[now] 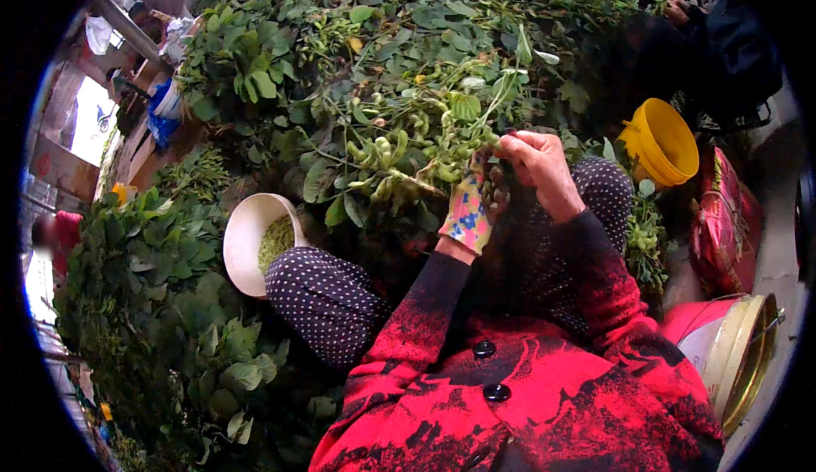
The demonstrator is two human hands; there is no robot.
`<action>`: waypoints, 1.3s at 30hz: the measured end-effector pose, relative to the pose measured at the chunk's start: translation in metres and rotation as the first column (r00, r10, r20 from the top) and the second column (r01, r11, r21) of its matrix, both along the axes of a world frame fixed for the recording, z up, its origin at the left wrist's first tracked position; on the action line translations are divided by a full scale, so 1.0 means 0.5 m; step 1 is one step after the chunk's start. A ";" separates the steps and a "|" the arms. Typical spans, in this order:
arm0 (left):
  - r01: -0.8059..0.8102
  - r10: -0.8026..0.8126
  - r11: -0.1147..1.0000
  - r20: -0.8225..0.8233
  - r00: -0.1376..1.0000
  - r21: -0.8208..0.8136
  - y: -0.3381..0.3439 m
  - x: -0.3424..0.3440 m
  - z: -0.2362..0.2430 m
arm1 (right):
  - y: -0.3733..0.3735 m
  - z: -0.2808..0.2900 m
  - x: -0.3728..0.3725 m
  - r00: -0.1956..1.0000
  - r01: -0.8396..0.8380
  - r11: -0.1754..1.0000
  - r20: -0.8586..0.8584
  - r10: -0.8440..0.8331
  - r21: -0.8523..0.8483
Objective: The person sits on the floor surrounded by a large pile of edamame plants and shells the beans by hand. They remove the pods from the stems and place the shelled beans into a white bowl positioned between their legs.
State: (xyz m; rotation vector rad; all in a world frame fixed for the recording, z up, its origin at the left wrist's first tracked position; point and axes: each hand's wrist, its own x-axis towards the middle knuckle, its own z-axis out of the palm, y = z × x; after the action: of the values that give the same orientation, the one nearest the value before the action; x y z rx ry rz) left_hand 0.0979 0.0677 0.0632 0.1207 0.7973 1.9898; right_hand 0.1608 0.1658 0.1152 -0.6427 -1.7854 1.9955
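Note:
My left hand, in a flower-patterned glove with dark, soiled fingers, is closed around the stem of a soybean plant. Plump green pods hang in clusters along that plant, and its leafy stalks spread up and to the left. Right beside the glove, my bare right hand pinches with thumb and forefinger at a green pod. Whether the pod is still joined to the stem cannot be made out. By my left knee stands a white bucket with shelled green beans inside.
A large heap of bean plants rises ahead, with more leafy plants on my left. To the right are a yellow bucket, a red sack and a tipped pail. Another person's hand shows at far right.

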 end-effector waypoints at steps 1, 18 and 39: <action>0.002 -0.002 1.000 0.008 1.000 0.027 0.009 -0.007 -0.015 | -0.002 -0.012 -0.004 1.000 -0.015 0.997 -0.004 0.015 -0.082; -0.177 0.120 0.961 -0.254 0.960 -0.213 0.028 -0.010 -0.026 | -0.022 -0.048 0.068 0.994 -0.104 0.986 0.053 0.098 0.131; -0.143 -0.066 0.891 -0.436 0.897 -0.430 0.028 -0.015 -0.019 | -0.023 -0.072 0.047 0.997 -0.064 0.992 0.051 0.059 0.109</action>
State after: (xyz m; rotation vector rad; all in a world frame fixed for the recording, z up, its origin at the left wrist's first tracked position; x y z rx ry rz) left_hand 0.0906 0.0814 0.0535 0.2902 1.5542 1.7764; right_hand 0.1842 0.1542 0.0793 -0.6124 -1.9511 1.9195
